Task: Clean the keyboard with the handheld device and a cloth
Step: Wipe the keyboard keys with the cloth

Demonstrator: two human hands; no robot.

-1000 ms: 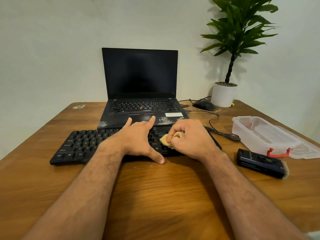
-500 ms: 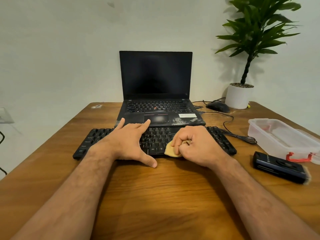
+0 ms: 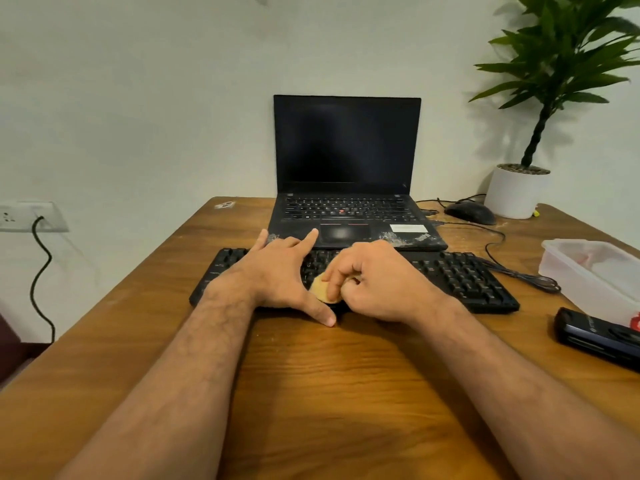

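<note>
Cloth (image 3: 323,289) in right hand (image 3: 377,282) now nearer left hand (image 3: 277,275), on keyboard (image 3: 460,277).

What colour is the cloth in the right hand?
Pale yellow cloth, seen in the head view.

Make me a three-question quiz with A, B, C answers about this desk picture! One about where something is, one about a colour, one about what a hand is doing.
1. Where is the handheld device?
A. On the table, to the right of the keyboard
B. On the laptop
C. In the left hand

2. What colour is the cloth?
A. Blue
B. Yellow
C. Black

3. What is the right hand doing?
A. Lying flat on the table
B. Holding the mouse
C. Gripping the cloth on the keyboard

Answers: 1 A, it lies on the table beside the plastic box. 2 B, yellow shows between the fingers. 3 C, its fingers curl round the cloth.
</note>
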